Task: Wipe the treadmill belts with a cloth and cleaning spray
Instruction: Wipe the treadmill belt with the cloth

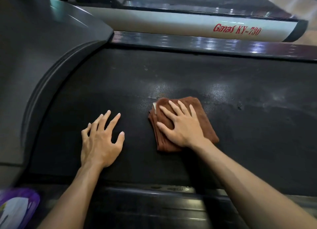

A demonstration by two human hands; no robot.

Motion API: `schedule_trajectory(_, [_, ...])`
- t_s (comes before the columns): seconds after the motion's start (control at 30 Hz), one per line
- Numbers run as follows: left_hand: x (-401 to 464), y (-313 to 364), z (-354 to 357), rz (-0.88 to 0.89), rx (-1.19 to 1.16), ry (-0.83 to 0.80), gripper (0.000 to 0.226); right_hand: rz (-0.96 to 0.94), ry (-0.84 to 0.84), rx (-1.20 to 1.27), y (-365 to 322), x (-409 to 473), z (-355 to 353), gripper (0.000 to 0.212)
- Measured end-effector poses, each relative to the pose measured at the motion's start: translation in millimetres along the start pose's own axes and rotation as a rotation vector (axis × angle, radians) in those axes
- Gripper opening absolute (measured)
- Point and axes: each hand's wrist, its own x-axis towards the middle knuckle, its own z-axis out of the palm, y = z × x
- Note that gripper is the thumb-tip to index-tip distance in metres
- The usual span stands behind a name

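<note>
The brown cloth [204, 118] lies folded into a thick pad on the black treadmill belt [188, 70], a little right of the middle of the view. Its long axis runs from the far left corner toward the near right corner (tilted slightly against the belt's own run), and its stacked folded edges show along the left side. A small pale patch peeks out at its far left corner.

The right hand [181, 125] lies flat on the cloth, palm down, fingers [174, 106] straight and spread, pointing away and a bit to the left, thumb out over the cloth's left edge. It presses on the cloth rather than gripping it. The right forearm comes in from the lower right corner.

The left hand [100, 142] rests on the bare belt to the left of the cloth, well apart from it. Its fingers are spread and lightly arched, tips touching the belt, holding nothing.

The belt just beyond the cloth shows wet, shiny smears. Left of the belt rises the grey curved motor cover [42, 48]. Beyond the far side rail [205, 43] lies a silver bar marked "Ganas KY-730" [237, 30]. A blurred purple and white bottle [15, 208] sits at the lower left corner.
</note>
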Motion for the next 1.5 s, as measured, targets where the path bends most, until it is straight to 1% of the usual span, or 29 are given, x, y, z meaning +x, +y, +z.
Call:
schedule_trajectory(0.03, [0.4,-0.4,-0.4,0.002,0.005,-0.004,0.065,0.075,0.030,-0.011,5.1,-15.5,1.8,0.076])
schedule_trajectory(0.13, [1.2,-0.9,0.1,0.001,0.020,-0.005,0.066,0.505,0.020,-0.021,28.4,-14.7,-1.8,0.075])
schedule_trajectory(0.17, [1.0,0.1,0.1,-0.001,0.016,-0.001,0.066,0.597,0.012,0.001,32.5,1.4,-5.0,0.075])
schedule_trajectory(0.2, [0.9,0.8,0.2,-0.005,0.007,0.003,0.066,0.632,0.010,0.016,34.5,21.7,-7.7,0.075])
schedule_trajectory(0.23, [0.5,1.4,-0.3,-0.008,0.000,0.005,0.066,0.604,-0.006,0.023,34.3,40.9,-9.5,0.075])
schedule_trajectory(0.27, [1.1,1.3,-1.0,-0.010,-0.002,0.004,0.066,0.504,-0.030,0.014,31.6,56.2,-10.5,0.074])
schedule_trajectory(0.33, [2.1,0.5,-1.8,-0.016,-0.005,-0.006,0.066,0.194,-0.088,-0.006,19.7,67.7,-10.6,0.071])
schedule_trajectory(0.4, [0.8,0.6,-1.5,-0.017,0.003,-0.013,0.066,-0.023,-0.102,0.007,5.7,48.1,-8.3,0.071])
schedule_trajectory(0.43, [0.9,0.7,-1.1,-0.014,0.009,-0.010,0.066,-0.059,-0.082,0.010,1.5,32.1,-6.4,0.073])
schedule_trajectory(0.5, [1.0,0.0,-1.6,-0.011,0.007,-0.010,0.066,0.009,-0.034,-0.020,1.8,-2.1,-0.7,0.080])
schedule_trajectory(0.6, [1.4,-1.0,0.4,-0.008,0.010,-0.010,0.066,0.418,-0.002,-0.066,18.6,-8.9,2.8,0.081])
schedule_trajectory(0.63, [1.3,-1.2,1.1,-0.006,0.012,-0.006,0.064,0.535,-0.008,-0.035,21.8,4.1,-0.3,0.080])
schedule_trajectory(0.67, [1.1,-1.2,1.5,-0.005,0.013,0.001,0.063,0.603,-0.007,-0.006,22.6,21.5,-4.3,0.080])
schedule_trajectory(0.7, [0.9,-1.1,1.3,-0.007,0.012,0.007,0.065,0.621,-0.014,0.015,22.5,39.7,-6.1,0.079])
schedule_trajectory(0.73, [0.8,-0.9,0.9,-0.005,0.009,0.008,0.069,0.584,-0.029,0.019,20.7,55.1,-7.5,0.079])
schedule_trajectory(0.8, [1.2,-0.7,-0.2,-0.006,-0.003,0.008,0.072,0.367,-0.065,0.000,14.1,72.2,-6.3,0.077])
schedule_trajectory(0.87, [1.1,0.0,-0.8,-0.005,-0.007,0.002,0.073,0.131,-0.082,-0.012,4.5,60.9,-4.6,0.077])
schedule_trajectory(0.9, [0.5,-0.1,-0.6,-0.001,-0.005,0.003,0.073,0.072,-0.068,-0.014,0.9,45.8,-2.9,0.078])
schedule_trajectory(0.93, [0.6,-0.9,-0.6,0.002,-0.006,0.005,0.072,0.066,-0.033,-0.022,-0.4,29.6,0.3,0.080])
schedule_trajectory(0.97, [0.6,-1.7,-0.2,0.005,-0.011,0.006,0.071,0.118,0.005,-0.031,0.9,13.6,3.3,0.082])
schedule_trajectory(1.03, [0.6,-2.3,1.1,0.010,-0.003,0.005,0.066,0.352,0.060,-0.064,10.0,-2.6,6.2,0.080])
schedule_trajectory(1.1, [0.8,-2.6,2.6,0.004,0.010,0.005,0.064,0.572,0.058,-0.023,18.1,13.6,1.9,0.078])
schedule_trajectory(1.13, [1.3,-2.3,2.8,0.001,0.009,0.002,0.065,0.622,0.048,0.000,18.5,28.8,-2.3,0.078])
schedule_trajectory(1.17, [1.4,-1.9,3.1,-0.001,0.005,-0.002,0.065,0.623,0.032,0.012,17.1,44.9,-5.0,0.077])
schedule_trajectory(1.2, [1.9,-2.4,3.4,-0.003,0.005,-0.003,0.065,0.574,0.011,0.014,13.2,60.1,-6.2,0.076])
schedule_trajectory(1.27, [1.4,-4.2,3.8,-0.005,0.000,0.002,0.063,0.373,-0.036,-0.001,3.7,77.6,-3.6,0.072])
schedule_trajectory(1.37, [2.0,-3.6,3.0,0.001,-0.012,0.004,0.068,0.052,-0.090,-0.012,-3.1,57.2,-2.5,0.069])
schedule_trajectory(1.43, [2.3,-3.7,3.6,0.005,0.001,0.002,0.064,-0.060,-0.068,-0.011,2.9,24.8,-2.6,0.072])
schedule_trajectory(1.5, [2.0,-4.2,3.8,0.006,0.007,0.009,0.066,-0.062,-0.044,-0.026,15.7,3.1,-2.7,0.078])
